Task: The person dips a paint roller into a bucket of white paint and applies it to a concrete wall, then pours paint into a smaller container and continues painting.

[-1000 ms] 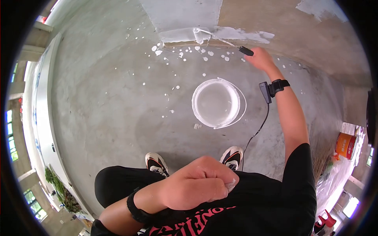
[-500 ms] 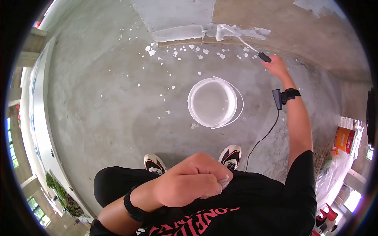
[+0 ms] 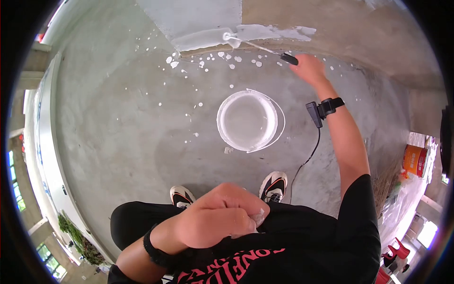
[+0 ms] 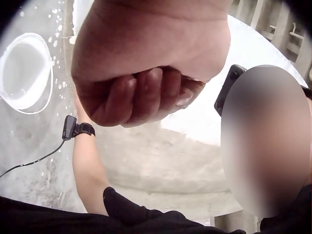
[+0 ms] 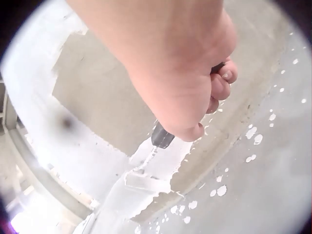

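A white bucket (image 3: 221,124) stands upright on a grey concrete floor (image 3: 123,118), its thin wire handle (image 3: 283,124) folded down along the right side. White paint splashes (image 3: 201,64) dot the floor beyond the bucket. Two black, white and orange shoes (image 3: 273,184) stand near its closer side. Far right, an orange container (image 3: 414,161) sits on clear plastic sheeting (image 3: 402,199). Green plants (image 3: 75,234) show at lower left.

We have swung our right hand (image 3: 308,69) back leftwards, closer above the bucket (image 3: 247,121), and the paint roller (image 3: 230,36) has slid left with it, beyond the bucket's far rim.
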`<state>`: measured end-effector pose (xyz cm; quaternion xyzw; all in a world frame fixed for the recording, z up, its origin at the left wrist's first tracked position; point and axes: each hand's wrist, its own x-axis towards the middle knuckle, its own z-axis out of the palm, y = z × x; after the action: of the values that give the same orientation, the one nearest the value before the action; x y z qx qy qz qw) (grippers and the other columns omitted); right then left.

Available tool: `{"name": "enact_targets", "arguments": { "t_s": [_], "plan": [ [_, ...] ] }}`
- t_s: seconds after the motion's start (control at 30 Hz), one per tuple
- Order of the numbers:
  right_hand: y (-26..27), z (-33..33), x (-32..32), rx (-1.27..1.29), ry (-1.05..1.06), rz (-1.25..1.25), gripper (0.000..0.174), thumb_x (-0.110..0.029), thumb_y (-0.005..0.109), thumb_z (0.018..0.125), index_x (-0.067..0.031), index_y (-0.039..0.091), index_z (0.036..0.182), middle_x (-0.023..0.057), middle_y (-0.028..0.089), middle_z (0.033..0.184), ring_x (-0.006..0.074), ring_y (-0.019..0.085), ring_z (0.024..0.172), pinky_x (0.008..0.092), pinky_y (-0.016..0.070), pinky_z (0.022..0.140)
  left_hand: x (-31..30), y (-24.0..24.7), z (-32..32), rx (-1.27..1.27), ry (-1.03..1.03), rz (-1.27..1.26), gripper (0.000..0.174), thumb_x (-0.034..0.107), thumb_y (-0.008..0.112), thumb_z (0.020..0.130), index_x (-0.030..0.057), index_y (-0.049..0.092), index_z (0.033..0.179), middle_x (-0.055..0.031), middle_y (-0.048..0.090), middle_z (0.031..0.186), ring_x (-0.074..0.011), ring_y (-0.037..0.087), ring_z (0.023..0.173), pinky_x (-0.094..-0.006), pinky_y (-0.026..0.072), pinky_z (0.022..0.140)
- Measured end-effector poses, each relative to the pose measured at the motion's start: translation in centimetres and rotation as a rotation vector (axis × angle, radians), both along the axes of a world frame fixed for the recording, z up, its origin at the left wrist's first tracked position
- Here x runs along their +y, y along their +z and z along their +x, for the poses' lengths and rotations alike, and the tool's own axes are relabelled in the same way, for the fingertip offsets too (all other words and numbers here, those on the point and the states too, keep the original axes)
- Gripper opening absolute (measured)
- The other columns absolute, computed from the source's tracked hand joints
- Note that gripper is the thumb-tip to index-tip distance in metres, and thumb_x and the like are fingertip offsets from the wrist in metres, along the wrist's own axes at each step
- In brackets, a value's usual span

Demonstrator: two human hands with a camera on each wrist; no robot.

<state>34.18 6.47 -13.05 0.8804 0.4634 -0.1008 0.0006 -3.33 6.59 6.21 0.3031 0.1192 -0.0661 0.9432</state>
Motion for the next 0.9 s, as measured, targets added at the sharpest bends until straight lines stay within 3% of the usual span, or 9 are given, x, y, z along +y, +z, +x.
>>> {"name": "enact_targets", "arguments": {
  "t_s": [0.07,0.3,0.43,0.5,0.6,0.9],
  "plan": [
    [-0.4,-0.9,0.4,-0.004,-0.012,0.027,0.025,-0.035,0.063,0.077,-0.0122,0.068,0.086,0.0123,0.067,0.083,0.0329,0.064,0.083,0.0433,0.0507,0.071,-0.1,0.7,0.5,0.151,0.005,0.028,0.024,0.005,0.049,0.067,-0.0007,0.032,0.052,-0.0062,0.032,0.049,-0.0162,0.027,0.047,-0.0325,0.0210,0.046],
    [-1.6,-0.4,-0.6,0.236,-0.019,0.046,0.034,-0.039,0.067,0.074,-0.0060,0.066,0.082,0.0142,0.066,0.077,0.0341,0.064,0.075,0.0417,0.0494,0.066,-0.2,0.7,0.6,0.109,-0.082,0.039,0.024,0.007,0.048,0.068,-0.0004,0.031,0.052,-0.0054,0.032,0.051,-0.0155,0.027,0.048,-0.0317,0.0218,0.048],
    [-5.5,0.4,-3.0,0.338,-0.028,0.128,0.038,-0.039,0.070,0.072,-0.0020,0.064,0.077,0.0167,0.065,0.072,0.0341,0.063,0.070,0.0419,0.0477,0.062,-0.1,0.5,0.5,0.112,-0.091,0.040,0.023,0.007,0.047,0.069,-0.0005,0.032,0.054,-0.0049,0.032,0.052,-0.0148,0.028,0.049,-0.0312,0.0223,0.048],
    [-6.0,0.2,-4.0,0.493,-0.167,0.088,0.038,-0.038,0.070,0.072,0.0000,0.063,0.072,0.0192,0.064,0.070,0.0354,0.063,0.067,0.0426,0.0468,0.060,0.0,0.5,0.5,0.103,-0.080,0.026,0.022,0.007,0.047,0.070,-0.0004,0.032,0.054,-0.0047,0.032,0.053,-0.0146,0.028,0.050,-0.0312,0.0223,0.049],
    [-6.6,0.5,-4.9,0.518,-0.210,0.092,0.037,-0.036,0.070,0.072,0.0004,0.063,0.072,0.0205,0.063,0.069,0.0370,0.062,0.067,0.0422,0.0474,0.060,0.2,0.5,0.4,0.101,-0.075,0.017,0.022,0.006,0.046,0.070,-0.0005,0.031,0.054,-0.0046,0.032,0.053,-0.0142,0.028,0.050,-0.0312,0.0222,0.048],
    [-3.3,-0.6,-2.4,0.153,-0.049,0.032,0.023,-0.030,0.061,0.077,-0.0086,0.068,0.083,0.0171,0.066,0.082,0.0387,0.063,0.080,0.0461,0.0505,0.072,0.1,0.2,-0.2,0.057,-0.073,0.006,0.024,0.004,0.046,0.072,-0.0004,0.030,0.056,-0.0027,0.028,0.055,-0.0132,0.025,0.050,-0.0303,0.0212,0.049]
  ]
}}
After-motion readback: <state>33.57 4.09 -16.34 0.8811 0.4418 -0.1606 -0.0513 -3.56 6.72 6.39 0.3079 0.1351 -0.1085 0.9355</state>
